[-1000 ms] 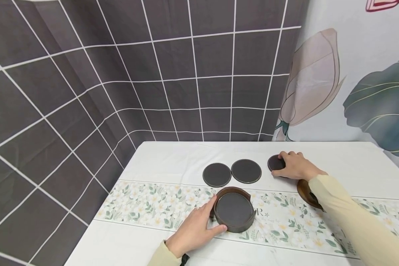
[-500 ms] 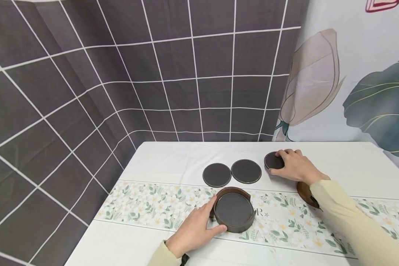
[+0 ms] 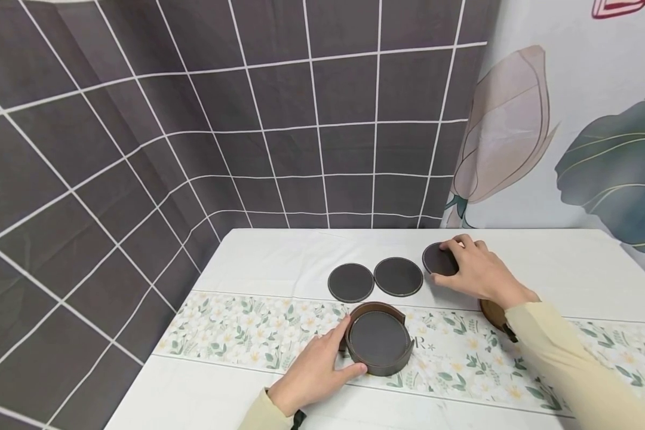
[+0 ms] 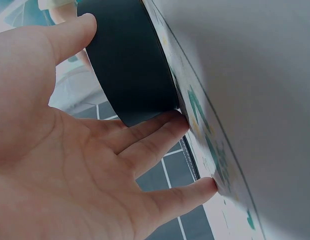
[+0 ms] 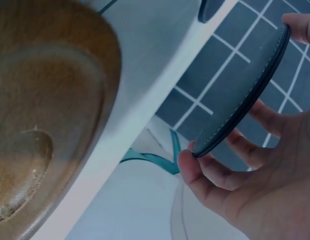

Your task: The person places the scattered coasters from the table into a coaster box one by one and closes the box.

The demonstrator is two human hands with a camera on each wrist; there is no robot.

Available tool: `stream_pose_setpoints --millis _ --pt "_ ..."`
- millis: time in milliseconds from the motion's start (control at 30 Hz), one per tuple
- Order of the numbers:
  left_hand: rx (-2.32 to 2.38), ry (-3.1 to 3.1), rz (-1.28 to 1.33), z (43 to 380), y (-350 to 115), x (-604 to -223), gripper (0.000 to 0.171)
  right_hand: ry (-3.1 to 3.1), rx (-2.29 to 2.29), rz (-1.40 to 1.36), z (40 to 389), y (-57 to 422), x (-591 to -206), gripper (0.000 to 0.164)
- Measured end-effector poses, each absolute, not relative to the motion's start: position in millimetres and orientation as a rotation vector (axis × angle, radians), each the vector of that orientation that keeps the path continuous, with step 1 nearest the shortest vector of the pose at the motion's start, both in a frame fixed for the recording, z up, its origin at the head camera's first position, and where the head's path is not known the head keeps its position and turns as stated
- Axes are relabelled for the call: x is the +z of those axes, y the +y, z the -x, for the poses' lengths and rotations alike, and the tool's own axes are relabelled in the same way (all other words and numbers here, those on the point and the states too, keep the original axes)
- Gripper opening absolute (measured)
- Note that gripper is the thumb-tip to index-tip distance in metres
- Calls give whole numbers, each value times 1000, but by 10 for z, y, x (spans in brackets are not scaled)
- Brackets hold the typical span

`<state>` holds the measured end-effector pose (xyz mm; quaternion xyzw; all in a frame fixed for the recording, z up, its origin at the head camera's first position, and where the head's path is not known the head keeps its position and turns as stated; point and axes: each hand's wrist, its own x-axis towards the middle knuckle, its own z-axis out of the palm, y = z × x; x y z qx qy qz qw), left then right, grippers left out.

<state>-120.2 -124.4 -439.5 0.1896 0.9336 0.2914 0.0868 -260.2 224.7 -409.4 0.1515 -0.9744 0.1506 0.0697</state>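
Observation:
My right hand (image 3: 481, 269) pinches a round dark coaster (image 3: 441, 260) by its rim, raised above the table. In the right wrist view, thumb and fingertips hold that stitched edge on opposite sides. My left hand (image 3: 317, 370) rests against the left side of a round brown coaster holder (image 3: 387, 368), its fingers and thumb fairly straight along the wall. Inside the holder lies a dark coaster (image 3: 378, 338). Two more coasters, one left (image 3: 351, 283) and one right (image 3: 398, 276), lie side by side behind it.
A brown wooden dish (image 3: 493, 313) is partly hidden under my right sleeve; it looms large in the right wrist view (image 5: 55, 100). The table has a white cover with a floral band (image 3: 236, 328). A dark grid-patterned curtain (image 3: 279, 149) hangs behind.
My right hand has lifted the coaster and carried it a little left and away from me. The left hand, the holder and the other coasters have stayed put.

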Motion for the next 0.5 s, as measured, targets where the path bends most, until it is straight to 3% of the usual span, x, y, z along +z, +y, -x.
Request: stream_pose_setpoints --millis 500 --pt "861 2795 -566 1200 -1246 -4396 91 -2833 424 -517 2357 2098 -3982 65"
